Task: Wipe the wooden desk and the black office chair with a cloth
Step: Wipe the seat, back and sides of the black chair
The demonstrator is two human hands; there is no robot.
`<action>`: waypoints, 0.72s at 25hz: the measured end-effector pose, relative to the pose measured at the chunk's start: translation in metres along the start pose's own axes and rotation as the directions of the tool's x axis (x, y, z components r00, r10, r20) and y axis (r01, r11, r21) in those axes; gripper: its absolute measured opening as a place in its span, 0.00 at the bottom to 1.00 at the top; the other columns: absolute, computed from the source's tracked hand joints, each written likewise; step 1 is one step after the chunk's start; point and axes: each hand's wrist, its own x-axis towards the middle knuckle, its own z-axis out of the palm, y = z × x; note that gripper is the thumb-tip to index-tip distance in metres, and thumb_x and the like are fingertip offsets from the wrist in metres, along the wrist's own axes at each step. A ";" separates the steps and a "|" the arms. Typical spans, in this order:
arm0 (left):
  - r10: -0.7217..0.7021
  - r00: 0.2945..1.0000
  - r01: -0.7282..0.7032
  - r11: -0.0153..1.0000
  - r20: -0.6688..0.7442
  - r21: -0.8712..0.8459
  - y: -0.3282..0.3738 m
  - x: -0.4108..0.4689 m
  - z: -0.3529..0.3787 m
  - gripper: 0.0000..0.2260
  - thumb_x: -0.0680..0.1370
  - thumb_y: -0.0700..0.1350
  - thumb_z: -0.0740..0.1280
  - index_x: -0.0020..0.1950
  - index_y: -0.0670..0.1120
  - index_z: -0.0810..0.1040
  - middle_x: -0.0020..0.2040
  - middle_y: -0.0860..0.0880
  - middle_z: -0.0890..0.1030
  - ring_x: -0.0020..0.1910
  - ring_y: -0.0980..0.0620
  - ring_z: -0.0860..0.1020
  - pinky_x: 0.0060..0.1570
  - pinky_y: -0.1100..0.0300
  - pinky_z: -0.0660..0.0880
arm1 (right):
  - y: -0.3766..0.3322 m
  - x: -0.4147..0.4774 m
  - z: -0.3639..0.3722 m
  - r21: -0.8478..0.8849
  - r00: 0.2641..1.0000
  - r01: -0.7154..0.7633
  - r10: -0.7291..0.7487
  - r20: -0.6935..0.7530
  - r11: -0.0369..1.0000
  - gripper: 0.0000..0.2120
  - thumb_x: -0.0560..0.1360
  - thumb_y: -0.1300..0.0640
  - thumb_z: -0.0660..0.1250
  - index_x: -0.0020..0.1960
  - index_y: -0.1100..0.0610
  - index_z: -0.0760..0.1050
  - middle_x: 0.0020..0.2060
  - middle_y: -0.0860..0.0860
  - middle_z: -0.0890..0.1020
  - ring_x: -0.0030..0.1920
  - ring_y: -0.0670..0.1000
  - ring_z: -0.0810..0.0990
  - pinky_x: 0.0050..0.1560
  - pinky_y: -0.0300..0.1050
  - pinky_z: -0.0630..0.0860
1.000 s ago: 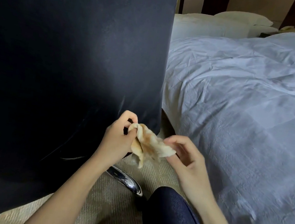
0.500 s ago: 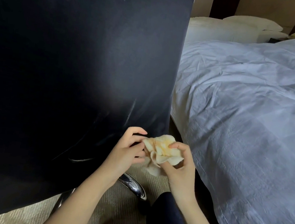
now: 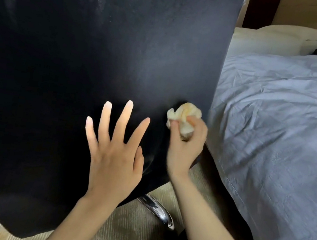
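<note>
The cloth (image 3: 184, 116), a pale yellowish rag, sits crumpled into a ball in our right hand (image 3: 185, 144). The fingers and thumb curl round it so that only the upper wad pokes out. We bunch it like this, we judge, to make a firm pad that can be pressed against fabric without slipping. The wad meets the black office chair (image 3: 102, 51) low on its broad dark back, close to the right edge, a sensible corner from which to start a sweep across the panel.

Our left hand (image 3: 115, 154) is open, fingers straight and spread. It lies against the chair back to the left of the cloth and a little nearer to us. Whether the palm truly bears on the surface we cannot tell. The pose would suit bracing a chair that swivels and rolls, so that it does not turn away under the rubbing. Pale dusty streaks show far up the back, so we reckon most of that panel is yet to be wiped.

Below the back, a chrome leg (image 3: 158, 211) of the chair's base rests on beige carpet (image 3: 133, 234). Just to the right stands a rumpled white bed (image 3: 275, 126), and pillows (image 3: 292, 32) lie at the far right. The wooden desk is out of view.
</note>
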 end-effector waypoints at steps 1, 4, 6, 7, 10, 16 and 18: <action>0.004 1.000 -0.005 0.999 0.021 0.048 -0.002 -0.002 0.002 0.25 0.74 0.43 0.61 0.72 0.49 0.67 0.77 0.43 0.59 0.76 0.35 0.50 0.71 0.37 0.44 | 0.005 -0.013 0.003 -0.043 0.998 0.040 -0.038 0.041 0.998 0.10 0.67 0.52 0.69 0.48 0.47 0.73 0.52 0.48 0.76 0.57 0.54 0.73 0.59 0.34 0.65; 0.011 0.999 -0.015 0.993 0.035 0.114 -0.007 -0.002 0.007 0.28 0.74 0.44 0.61 0.74 0.50 0.62 0.78 0.44 0.55 0.77 0.37 0.46 0.71 0.37 0.43 | 0.022 -0.038 -0.002 -0.138 0.976 0.153 -0.127 0.178 0.979 0.10 0.65 0.51 0.67 0.46 0.51 0.75 0.50 0.48 0.75 0.54 0.51 0.70 0.57 0.30 0.62; 0.006 0.999 -0.012 0.991 0.045 0.137 -0.009 -0.001 0.009 0.27 0.75 0.44 0.60 0.75 0.50 0.61 0.78 0.45 0.53 0.77 0.38 0.44 0.71 0.39 0.41 | 0.034 -0.045 -0.010 -0.141 0.937 0.269 -0.226 0.266 0.953 0.10 0.65 0.50 0.69 0.43 0.49 0.72 0.47 0.43 0.73 0.51 0.48 0.69 0.55 0.32 0.63; 0.004 0.999 -0.012 0.987 0.052 0.158 -0.009 -0.001 0.010 0.27 0.75 0.44 0.59 0.75 0.50 0.61 0.79 0.45 0.53 0.77 0.38 0.45 0.71 0.39 0.42 | 0.039 -0.048 -0.013 -0.128 0.902 0.348 -0.295 0.314 0.929 0.11 0.66 0.50 0.71 0.43 0.49 0.71 0.45 0.43 0.72 0.49 0.48 0.69 0.54 0.31 0.63; -0.010 0.999 0.000 0.978 0.046 0.209 -0.009 -0.002 0.010 0.25 0.76 0.44 0.57 0.74 0.49 0.64 0.78 0.45 0.54 0.76 0.37 0.48 0.71 0.38 0.46 | 0.050 -0.034 -0.016 -0.106 0.810 0.516 -0.445 0.382 0.850 0.14 0.66 0.54 0.75 0.43 0.51 0.70 0.41 0.47 0.73 0.44 0.50 0.69 0.53 0.31 0.61; -0.002 0.999 -0.006 0.985 0.043 0.174 -0.008 0.000 0.009 0.26 0.75 0.41 0.61 0.73 0.49 0.66 0.77 0.46 0.58 0.76 0.38 0.51 0.70 0.37 0.50 | 0.007 0.055 0.003 -0.128 0.957 0.291 -0.287 0.052 0.948 0.13 0.64 0.55 0.72 0.43 0.56 0.70 0.40 0.52 0.72 0.43 0.50 0.69 0.47 0.45 0.67; 0.005 0.999 -0.012 0.984 0.039 0.178 -0.008 0.000 0.008 0.27 0.74 0.39 0.65 0.73 0.49 0.66 0.77 0.46 0.59 0.76 0.38 0.51 0.70 0.37 0.51 | 0.003 0.072 0.005 -0.061 0.988 0.143 -0.146 -0.042 0.988 0.12 0.65 0.51 0.67 0.46 0.52 0.69 0.43 0.49 0.73 0.46 0.55 0.72 0.51 0.54 0.72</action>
